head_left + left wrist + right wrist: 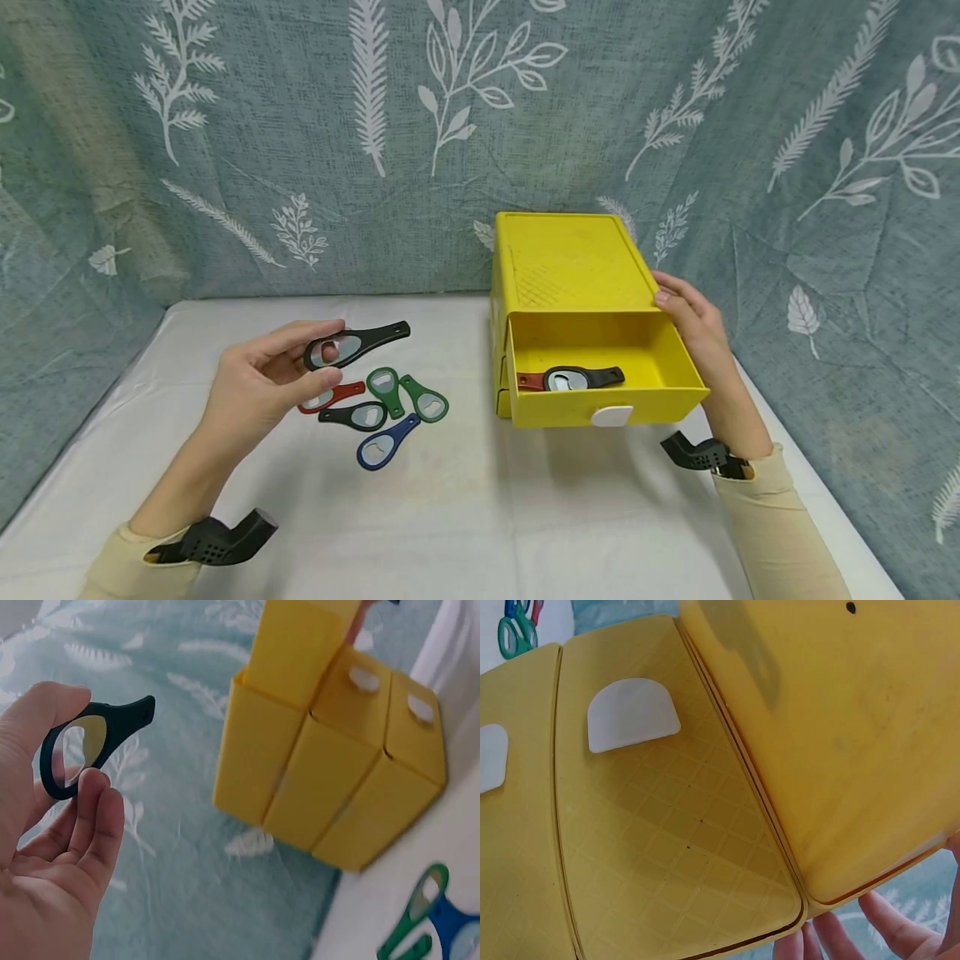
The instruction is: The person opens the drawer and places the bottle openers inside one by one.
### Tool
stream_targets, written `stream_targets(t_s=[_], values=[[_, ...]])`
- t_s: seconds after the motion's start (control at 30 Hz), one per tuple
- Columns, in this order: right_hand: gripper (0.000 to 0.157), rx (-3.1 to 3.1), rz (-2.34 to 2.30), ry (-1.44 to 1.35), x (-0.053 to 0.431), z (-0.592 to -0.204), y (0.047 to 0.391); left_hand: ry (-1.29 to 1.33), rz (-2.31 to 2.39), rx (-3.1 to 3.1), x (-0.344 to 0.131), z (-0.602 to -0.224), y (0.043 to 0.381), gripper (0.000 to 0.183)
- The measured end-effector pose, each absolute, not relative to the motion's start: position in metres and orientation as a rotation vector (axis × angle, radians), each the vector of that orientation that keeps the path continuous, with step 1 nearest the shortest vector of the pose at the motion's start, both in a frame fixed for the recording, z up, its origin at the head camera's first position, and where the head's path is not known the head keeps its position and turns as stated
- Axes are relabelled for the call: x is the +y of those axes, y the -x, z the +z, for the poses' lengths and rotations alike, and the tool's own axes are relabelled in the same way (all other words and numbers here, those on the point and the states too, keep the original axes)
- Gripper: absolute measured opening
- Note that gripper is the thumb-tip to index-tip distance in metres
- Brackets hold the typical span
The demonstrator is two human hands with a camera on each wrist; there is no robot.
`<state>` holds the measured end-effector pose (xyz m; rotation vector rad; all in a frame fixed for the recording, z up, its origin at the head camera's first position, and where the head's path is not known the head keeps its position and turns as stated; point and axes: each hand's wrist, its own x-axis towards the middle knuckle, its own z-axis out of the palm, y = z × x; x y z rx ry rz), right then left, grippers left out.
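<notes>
A black bottle opener [358, 343] is pinched at its ring end between the thumb and fingers of my left hand [258, 383], raised over the table. Below it lie several more openers: a red one [332, 397], a black one [353, 416], a blue one [387, 442] and two green ones [385, 391]. My right hand [693, 329] rests against the right side of the yellow drawer cabinet [573, 258], fingertips near its top edge. The cabinet's top drawer [555, 410] is pulled out and holds a black opener [583, 378] and a red one [531, 382].
White knobs mark the drawers, such as the top drawer's knob [612, 416] and a lower drawer's knob [634, 715]. The two lower drawers are closed. A white cloth [450, 525] covers the table, and a patterned curtain [315, 150] hangs behind it.
</notes>
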<state>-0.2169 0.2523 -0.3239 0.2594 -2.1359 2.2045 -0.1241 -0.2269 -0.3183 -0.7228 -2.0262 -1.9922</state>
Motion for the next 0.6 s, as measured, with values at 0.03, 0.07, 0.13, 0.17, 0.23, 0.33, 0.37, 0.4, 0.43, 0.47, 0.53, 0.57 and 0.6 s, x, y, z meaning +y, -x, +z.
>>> stream_targets(t_s=[0.03, 0.07, 0.13, 0.17, 0.23, 0.33, 0.37, 0.4, 0.43, 0.47, 0.53, 0.57, 0.6], values=[[0.047, -2.132, 2.209, -0.263, 0.253, -0.324, 0.217, 0.742, -1.997, -2.011, -0.223, -0.316, 0.125, 0.046], [0.047, -2.131, 2.213, -0.264, 0.253, -0.324, 0.217, 0.748, -2.004, -1.998, -0.219, -0.313, 0.126, 0.047], [0.047, -2.125, 2.222, -0.269, 0.253, -0.325, 0.218, 0.767, -1.999, -1.984, -0.211, -0.308, 0.128, 0.048], [0.047, -2.123, 2.226, -0.269, 0.253, -0.325, 0.218, 0.772, -1.998, -1.976, -0.207, -0.306, 0.129, 0.048], [0.047, -2.120, 2.232, -0.270, 0.253, -0.325, 0.217, 0.793, -1.993, -1.954, -0.198, -0.302, 0.131, 0.049], [0.048, -2.127, 2.232, -0.256, 0.253, -0.325, 0.217, 0.825, -1.970, -1.946, -0.186, -0.296, 0.135, 0.048], [0.048, -2.130, 2.229, -0.250, 0.253, -0.325, 0.217, 0.841, -1.966, -1.943, -0.181, -0.295, 0.137, 0.047], [0.048, -2.131, 2.228, -0.247, 0.253, -0.324, 0.217, 0.860, -1.964, -1.938, -0.177, -0.293, 0.139, 0.047], [0.047, -2.131, 2.227, -0.246, 0.253, -0.324, 0.217, 0.871, -1.956, -1.941, -0.173, -0.292, 0.142, 0.046], [0.047, -2.131, 2.224, -0.243, 0.253, -0.324, 0.217, 0.883, -1.946, -1.948, -0.168, -0.291, 0.144, 0.046], [0.048, -2.127, 2.223, -0.244, 0.252, -0.324, 0.218, 0.905, -1.920, -1.962, -0.159, -0.290, 0.148, 0.046], [0.047, -2.128, 2.220, -0.240, 0.252, -0.324, 0.218, 0.916, -1.908, -1.970, -0.154, -0.289, 0.151, 0.046], [0.047, -2.130, 2.217, -0.236, 0.252, -0.324, 0.218, 0.927, -1.897, -1.978, -0.149, -0.289, 0.152, 0.046]])
